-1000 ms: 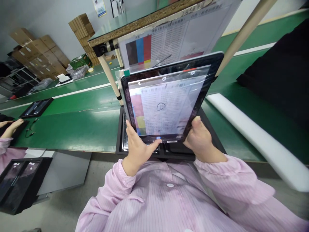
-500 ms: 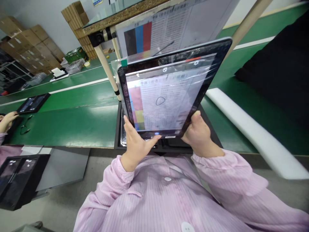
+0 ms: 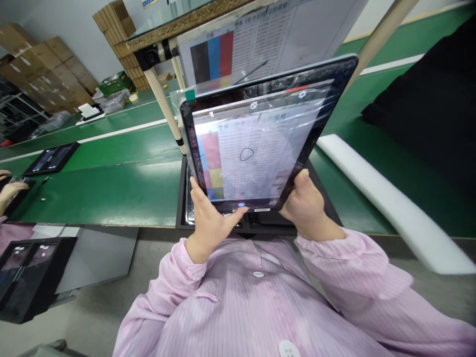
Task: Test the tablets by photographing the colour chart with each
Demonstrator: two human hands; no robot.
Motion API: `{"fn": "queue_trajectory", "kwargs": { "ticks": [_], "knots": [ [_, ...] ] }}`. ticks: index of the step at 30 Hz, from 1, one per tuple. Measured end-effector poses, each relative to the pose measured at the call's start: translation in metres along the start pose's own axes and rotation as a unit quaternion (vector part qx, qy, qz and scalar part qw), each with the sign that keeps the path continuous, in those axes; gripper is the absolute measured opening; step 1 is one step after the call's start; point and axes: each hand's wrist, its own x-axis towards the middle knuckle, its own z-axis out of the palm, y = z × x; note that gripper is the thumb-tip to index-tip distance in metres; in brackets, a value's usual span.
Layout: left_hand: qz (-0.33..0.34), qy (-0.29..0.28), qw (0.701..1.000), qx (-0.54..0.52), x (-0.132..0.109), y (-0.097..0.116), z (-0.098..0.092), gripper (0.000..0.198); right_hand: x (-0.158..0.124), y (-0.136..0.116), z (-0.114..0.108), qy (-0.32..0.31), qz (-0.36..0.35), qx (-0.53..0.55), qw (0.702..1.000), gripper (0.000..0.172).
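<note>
A tablet (image 3: pixel 256 148) with a black bezel and clear film is held tilted up in front of me. Its lit screen shows a camera picture of a printed page, with a drawn loop in the middle. My left hand (image 3: pixel 210 218) grips its lower left corner, thumb across the bottom edge. At the lower right edge my right hand (image 3: pixel 307 206) is closed round it, the thumb on the bezel and the other fingers mostly hidden. Behind the tablet hangs the printed chart (image 3: pixel 238 54) with colour blocks and rows of text. Beneath it lies a black tray (image 3: pixel 181 198), partly covered.
A wooden-edged shelf (image 3: pixel 193 25) on pale poles stands over the green bench (image 3: pixel 111 193). White foam (image 3: pixel 401 203) lies to the right, beside black cloth (image 3: pixel 435 109). Another black tray (image 3: pixel 52 157) and a co-worker's hand (image 3: pixel 13 191) are at left.
My hands and the tablet stay almost still, with a slight shift of the view. At the far left, the co-worker's hands have moved, and the short cable near them lies differently.
</note>
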Motion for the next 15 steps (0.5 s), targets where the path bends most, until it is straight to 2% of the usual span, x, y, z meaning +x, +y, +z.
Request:
{"fn": "queue_trajectory", "kwargs": {
  "ticks": [9, 15],
  "knots": [
    [0.018, 0.009, 1.0, 0.016, -0.0002, -0.0003, -0.0001, 0.132, -0.0005, 0.0028, -0.0012, -0.003, -0.009, 0.003, 1.0, 0.052],
    [0.008, -0.012, 1.0, 0.009, 0.0001, 0.0, -0.0014, 0.135, -0.0015, 0.0027, -0.0037, 0.001, -0.003, -0.002, 1.0, 0.051]
  ]
}}
